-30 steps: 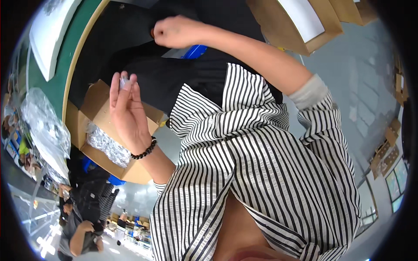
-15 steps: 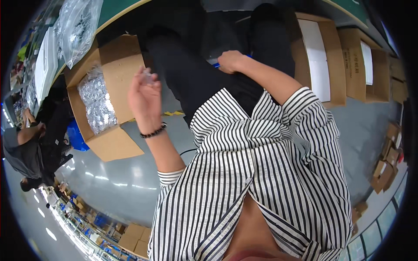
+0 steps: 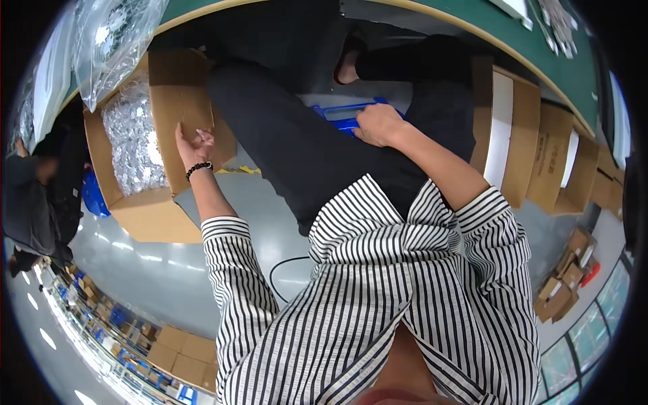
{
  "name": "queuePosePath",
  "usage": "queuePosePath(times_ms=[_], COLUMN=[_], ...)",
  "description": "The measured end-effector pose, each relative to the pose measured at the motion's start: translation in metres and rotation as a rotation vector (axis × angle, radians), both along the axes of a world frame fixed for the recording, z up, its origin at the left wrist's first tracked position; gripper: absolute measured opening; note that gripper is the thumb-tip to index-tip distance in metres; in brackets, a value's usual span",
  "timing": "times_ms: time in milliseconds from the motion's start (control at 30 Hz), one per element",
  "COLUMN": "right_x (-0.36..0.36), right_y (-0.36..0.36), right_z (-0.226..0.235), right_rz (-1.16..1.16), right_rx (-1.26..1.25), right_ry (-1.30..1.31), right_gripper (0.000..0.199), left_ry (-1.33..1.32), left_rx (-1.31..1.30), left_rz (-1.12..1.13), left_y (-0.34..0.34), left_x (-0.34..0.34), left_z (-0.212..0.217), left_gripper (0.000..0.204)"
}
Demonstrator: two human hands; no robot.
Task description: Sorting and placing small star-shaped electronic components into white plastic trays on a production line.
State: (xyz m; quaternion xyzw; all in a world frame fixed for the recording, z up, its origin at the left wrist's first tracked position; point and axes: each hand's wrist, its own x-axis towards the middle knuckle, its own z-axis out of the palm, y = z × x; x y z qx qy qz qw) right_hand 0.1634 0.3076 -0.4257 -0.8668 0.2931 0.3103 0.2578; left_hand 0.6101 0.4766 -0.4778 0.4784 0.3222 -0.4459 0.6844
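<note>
My left hand (image 3: 194, 146), with a dark bead bracelet at the wrist, is beside the inner flap of an open cardboard box (image 3: 152, 223). Its fingers curl inward over the palm; what they hold, if anything, is too small to make out. The box is filled with shiny silvery pieces in clear wrapping (image 3: 135, 145). Between my legs, my right hand (image 3: 379, 125) has its fingers closed over the edge of a blue plastic crate (image 3: 347, 125). Much of the crate is hidden by my thigh and hand.
A green table edge (image 3: 466, 20) curves across the far side. Clear plastic bags (image 3: 111, 40) hang over it at left. At right stand open cardboard boxes with white inserts (image 3: 498, 128). A black cable (image 3: 272, 277) lies on the grey floor. Another person (image 3: 40, 189) works at far left.
My left hand has moved down and left, nearer the box of silvery pieces. More of the blue crate shows under my right hand, and the table edge has come further into view.
</note>
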Motion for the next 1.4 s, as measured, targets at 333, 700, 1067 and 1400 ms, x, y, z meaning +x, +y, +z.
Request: queuePosePath(times_ms=[333, 700, 1067, 1400], right_x=[0.047, 0.081, 0.089, 0.024], right_y=[0.008, 0.001, 0.014, 0.023], right_z=[0.014, -0.005, 0.003, 0.026], right_rz=[0.054, -0.125, 0.082, -0.067], right_rx=[0.178, 0.467, 0.337, 0.133], right_ry=[0.332, 0.691, 0.624, 0.176], right_gripper=[0.082, 0.091, 0.074, 0.057], left_ry=[-0.113, -0.033, 0.156, 0.008], left_rx=[-0.344, -0.576, -0.904, -0.618], left_rz=[0.219, 0.209, 0.133, 0.029], left_y=[0.036, 0.052, 0.079, 0.049], left_x=[0.005, -0.016, -0.001, -0.016], left_z=[0.003, -0.003, -0.038, 0.011], left_gripper=[0.057, 0.068, 0.063, 0.063])
